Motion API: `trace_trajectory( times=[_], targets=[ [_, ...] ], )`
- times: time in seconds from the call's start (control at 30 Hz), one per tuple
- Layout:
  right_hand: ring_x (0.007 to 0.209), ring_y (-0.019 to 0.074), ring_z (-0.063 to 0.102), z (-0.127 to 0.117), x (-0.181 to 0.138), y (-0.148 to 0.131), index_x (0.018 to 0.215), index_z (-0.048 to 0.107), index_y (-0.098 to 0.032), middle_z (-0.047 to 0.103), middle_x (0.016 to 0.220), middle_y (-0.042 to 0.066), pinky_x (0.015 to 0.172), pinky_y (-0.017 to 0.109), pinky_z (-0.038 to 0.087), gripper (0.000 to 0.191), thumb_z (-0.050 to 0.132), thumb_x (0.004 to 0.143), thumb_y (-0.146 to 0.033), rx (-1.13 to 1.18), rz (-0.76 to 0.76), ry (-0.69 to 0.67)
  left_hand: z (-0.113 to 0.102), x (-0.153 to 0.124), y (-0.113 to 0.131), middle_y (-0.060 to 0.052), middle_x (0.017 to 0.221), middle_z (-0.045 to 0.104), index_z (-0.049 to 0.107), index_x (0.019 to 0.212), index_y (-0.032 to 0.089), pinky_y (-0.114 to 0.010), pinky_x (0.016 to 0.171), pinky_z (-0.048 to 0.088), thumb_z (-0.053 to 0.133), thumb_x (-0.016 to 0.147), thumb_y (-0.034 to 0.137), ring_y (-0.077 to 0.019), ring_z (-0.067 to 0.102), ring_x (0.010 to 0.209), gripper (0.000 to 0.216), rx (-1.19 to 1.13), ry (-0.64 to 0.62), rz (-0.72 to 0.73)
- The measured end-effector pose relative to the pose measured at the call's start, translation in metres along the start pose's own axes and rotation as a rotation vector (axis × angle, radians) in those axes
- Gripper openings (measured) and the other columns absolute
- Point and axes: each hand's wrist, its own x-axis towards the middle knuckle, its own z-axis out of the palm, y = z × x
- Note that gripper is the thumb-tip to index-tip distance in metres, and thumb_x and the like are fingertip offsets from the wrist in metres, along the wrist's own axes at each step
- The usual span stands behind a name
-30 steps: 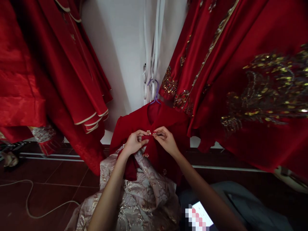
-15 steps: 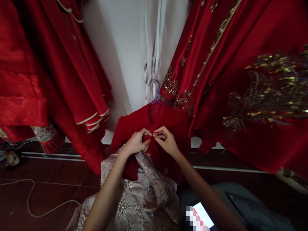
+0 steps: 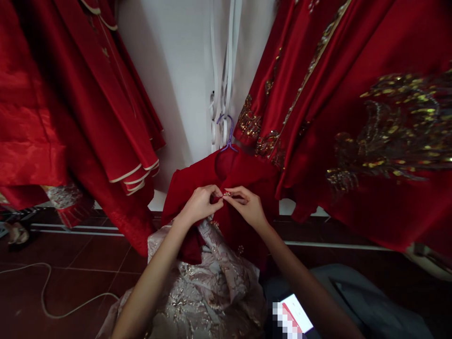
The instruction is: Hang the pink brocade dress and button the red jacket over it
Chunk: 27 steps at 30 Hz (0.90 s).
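Observation:
A dark red jacket [image 3: 197, 176] on a purple hanger [image 3: 230, 134] is in front of me, its neckline at the top. At the front opening, just below the neck, my left hand [image 3: 200, 203] pinches the jacket's edge between thumb and fingers. My right hand [image 3: 249, 208] meets it there, fingers closed in a pinch on a small jewelled button [image 3: 227, 193]. Fingertips of both hands nearly touch, and they hide part of the fastening. Lower on the jacket front are more jewelled ornaments [image 3: 241, 249].
A pale patterned, shiny garment [image 3: 197, 301] lies over my lap. Red garments [image 3: 106, 113] hang on the left and sequinned red ones [image 3: 328, 155] on the right. A lit phone [image 3: 297, 313] is low right. A white cable [image 3: 45, 301] crosses the tiled floor.
The thumb and fingers of both hands have drawn closer together at the fastening. The left fingers have closed into a tighter pinch. The view has shifted slightly.

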Motion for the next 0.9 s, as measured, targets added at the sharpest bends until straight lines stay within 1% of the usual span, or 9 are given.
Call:
trace_trajectory(
  times=[0.2, 0.3, 0.43, 0.53, 0.6, 0.67, 0.73, 0.8, 0.9],
  targets=[
    [0.082, 0.0171, 0.064, -0.005, 0.002, 0.002, 0.089, 0.058, -0.021, 0.065, 0.087, 0.003, 0.073, 0.033, 0.056, 0.026, 0.069, 0.069, -0.032, 0.044, 0.029, -0.073, -0.003, -0.002, 0.004, -0.001, 0.075, 0.062, 0.058, 0.076, 0.019, -0.022, 0.062, 0.039, 0.053, 0.077, 0.019, -0.0123, 0.055, 0.065, 0.005, 0.068, -0.016, 0.047],
    [0.079, 0.0154, 0.061, -0.005, 0.004, 0.003, 0.088, 0.051, -0.021, 0.060, 0.085, 0.002, 0.070, 0.031, 0.055, 0.025, 0.066, 0.068, -0.026, -0.014, -0.012, -0.112, 0.002, -0.001, 0.008, 0.000, 0.077, 0.062, 0.059, 0.078, 0.020, -0.022, 0.063, 0.039, 0.051, 0.078, 0.019, -0.0127, 0.055, 0.066, 0.008, 0.087, -0.038, 0.059],
    [0.073, 0.0127, 0.055, 0.004, 0.006, 0.010, 0.092, 0.044, -0.023, 0.051, 0.087, 0.001, 0.068, 0.029, 0.051, 0.019, 0.052, 0.075, -0.020, -0.102, -0.076, 0.004, 0.012, -0.002, 0.011, -0.002, 0.087, 0.062, 0.060, 0.090, 0.020, -0.024, 0.072, 0.043, 0.053, 0.077, 0.017, -0.0142, 0.057, 0.077, 0.015, 0.010, -0.034, 0.066],
    [0.084, 0.0140, 0.055, 0.010, -0.004, 0.017, 0.113, 0.036, -0.026, 0.046, 0.105, 0.004, 0.072, 0.029, 0.051, 0.037, 0.048, 0.078, -0.020, -0.017, -0.079, 0.061, 0.007, -0.015, 0.007, -0.005, 0.109, 0.058, 0.056, 0.112, 0.022, -0.029, 0.089, 0.043, 0.058, 0.076, 0.019, -0.0167, 0.055, 0.099, 0.036, -0.115, -0.087, 0.089],
    [0.091, 0.0158, 0.054, 0.013, -0.019, 0.021, 0.125, 0.027, -0.030, 0.039, 0.119, 0.008, 0.070, 0.030, 0.051, 0.054, 0.051, 0.077, -0.022, 0.016, -0.066, 0.048, -0.003, -0.031, 0.000, -0.007, 0.122, 0.051, 0.045, 0.127, 0.026, -0.033, 0.097, 0.039, 0.063, 0.075, 0.025, -0.0187, 0.050, 0.112, 0.056, -0.157, -0.175, 0.075],
    [0.096, 0.0178, 0.052, 0.017, -0.040, 0.025, 0.131, 0.021, -0.030, 0.033, 0.129, 0.010, 0.070, 0.031, 0.052, 0.065, 0.053, 0.075, -0.020, -0.038, -0.062, 0.037, -0.013, -0.051, -0.010, -0.007, 0.128, 0.048, 0.036, 0.135, 0.030, -0.039, 0.102, 0.035, 0.064, 0.075, 0.030, -0.0208, 0.046, 0.118, 0.066, -0.126, -0.242, 0.008],
    [0.103, 0.0206, 0.049, 0.024, -0.061, 0.027, 0.134, 0.020, -0.026, 0.029, 0.134, 0.012, 0.076, 0.035, 0.051, 0.074, 0.056, 0.070, -0.017, -0.163, -0.089, 0.076, -0.018, -0.070, -0.022, -0.007, 0.128, 0.047, 0.036, 0.134, 0.032, -0.044, 0.103, 0.033, 0.063, 0.076, 0.031, -0.0234, 0.042, 0.121, 0.064, -0.039, -0.225, -0.092],
    [0.114, 0.0247, 0.044, 0.033, -0.079, 0.029, 0.135, 0.022, -0.022, 0.028, 0.136, 0.014, 0.088, 0.042, 0.047, 0.079, 0.057, 0.065, -0.012, -0.323, -0.140, 0.113, -0.016, -0.083, -0.032, -0.007, 0.125, 0.047, 0.041, 0.130, 0.030, -0.043, 0.100, 0.036, 0.062, 0.075, 0.027, -0.0243, 0.044, 0.119, 0.059, 0.033, -0.187, -0.176],
    [0.128, 0.0287, 0.028, 0.043, -0.090, 0.035, 0.138, 0.021, -0.019, 0.026, 0.138, 0.015, 0.102, 0.049, 0.034, 0.082, 0.053, 0.063, -0.004, -0.519, -0.189, 0.110, -0.008, -0.090, -0.035, -0.007, 0.113, 0.051, 0.048, 0.119, 0.025, -0.037, 0.089, 0.043, 0.058, 0.074, 0.017, -0.0208, 0.053, 0.101, 0.046, 0.084, -0.128, -0.265]
  ],
)
